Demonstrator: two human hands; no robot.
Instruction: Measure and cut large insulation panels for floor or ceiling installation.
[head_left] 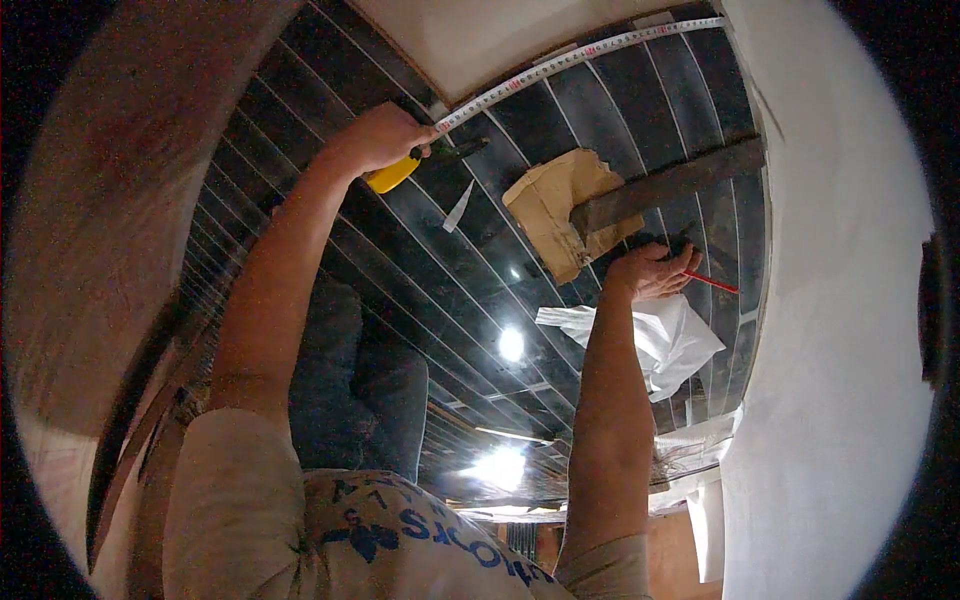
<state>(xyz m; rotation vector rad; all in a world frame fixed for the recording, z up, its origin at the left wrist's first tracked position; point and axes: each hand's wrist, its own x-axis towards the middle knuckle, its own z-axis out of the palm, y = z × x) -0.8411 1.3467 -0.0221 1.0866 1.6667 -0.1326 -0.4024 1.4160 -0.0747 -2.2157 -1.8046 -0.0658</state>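
Observation:
My left hand [385,138] is closed around a yellow tape measure [393,176], partly hidden under the fingers. Its white blade [570,60] stretches out to the right along the far edge of the dark floor, its end close to the right wall. My right hand [652,272] is low over the floor with a thin red pencil [712,283] between its fingers, pointing right. Just beyond that hand, a dark board [680,182] lies with its left end over a torn piece of brown cardboard [545,205].
Dark planks with pale seams [450,270] cover the floor. A crumpled white sheet [665,345] lies beside my right forearm, and a small pale strip [459,207] is near the cardboard. A white wall [830,300] bounds the right side; a brownish wall [120,200] rises at the left.

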